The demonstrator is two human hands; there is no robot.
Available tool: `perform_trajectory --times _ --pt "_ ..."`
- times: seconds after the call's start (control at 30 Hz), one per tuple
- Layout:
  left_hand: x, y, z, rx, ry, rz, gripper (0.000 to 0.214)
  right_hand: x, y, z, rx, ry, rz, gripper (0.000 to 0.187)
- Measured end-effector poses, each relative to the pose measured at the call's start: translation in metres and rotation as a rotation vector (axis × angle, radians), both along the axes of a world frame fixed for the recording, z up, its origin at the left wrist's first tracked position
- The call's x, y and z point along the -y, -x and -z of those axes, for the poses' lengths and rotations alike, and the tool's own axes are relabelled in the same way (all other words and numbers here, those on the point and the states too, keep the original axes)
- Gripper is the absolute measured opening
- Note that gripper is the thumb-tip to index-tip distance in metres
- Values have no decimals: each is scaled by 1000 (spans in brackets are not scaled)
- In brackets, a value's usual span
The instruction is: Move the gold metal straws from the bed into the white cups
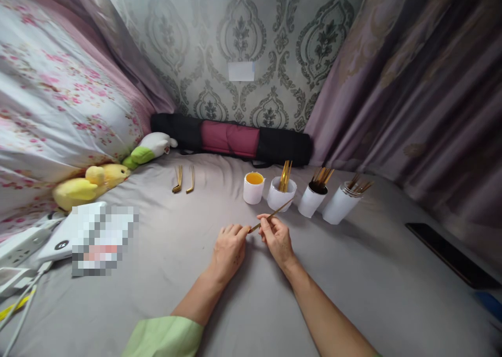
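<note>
My left hand (230, 251) is closed in a pinch at the near end of a thin gold-brown stick (279, 209). Further along it, my right hand (277, 239) grips the same stick between thumb and fingers. The stick slants up to the right, its far end in front of a white cup (274, 196) that holds upright gold sticks (286, 176). What the left fingers cover is hidden. To the left lie two small groups of gold sticks with bent ends, one group (178, 180) beside the other (191, 180).
A white cup with a yellow inside (253, 191) stands left in the row; two white-wrapped containers (311, 201) (340, 206) with sticks stand right. A black and red bag (230, 138) lies by the wall. Plush toys (92, 182), a white device (68, 231) and a phone (451, 252) flank the sheet.
</note>
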State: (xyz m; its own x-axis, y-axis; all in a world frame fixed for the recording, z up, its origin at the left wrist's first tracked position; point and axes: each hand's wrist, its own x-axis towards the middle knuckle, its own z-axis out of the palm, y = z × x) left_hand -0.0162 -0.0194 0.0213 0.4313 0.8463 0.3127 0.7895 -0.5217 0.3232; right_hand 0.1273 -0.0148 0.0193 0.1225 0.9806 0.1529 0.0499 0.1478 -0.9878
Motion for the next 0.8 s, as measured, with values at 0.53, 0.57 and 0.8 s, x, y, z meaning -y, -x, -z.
perform_trajectory --times 0.53,0.57,0.8 --pt "-8 2 13 422 102 26 31 -3 -2 7 -31 35 36 32" --pt "-8 1 13 479 143 20 31 -4 -3 7 -28 37 41 32" --pt "-7 -5 5 842 545 -81 33 -4 -4 7 -19 37 77 36"
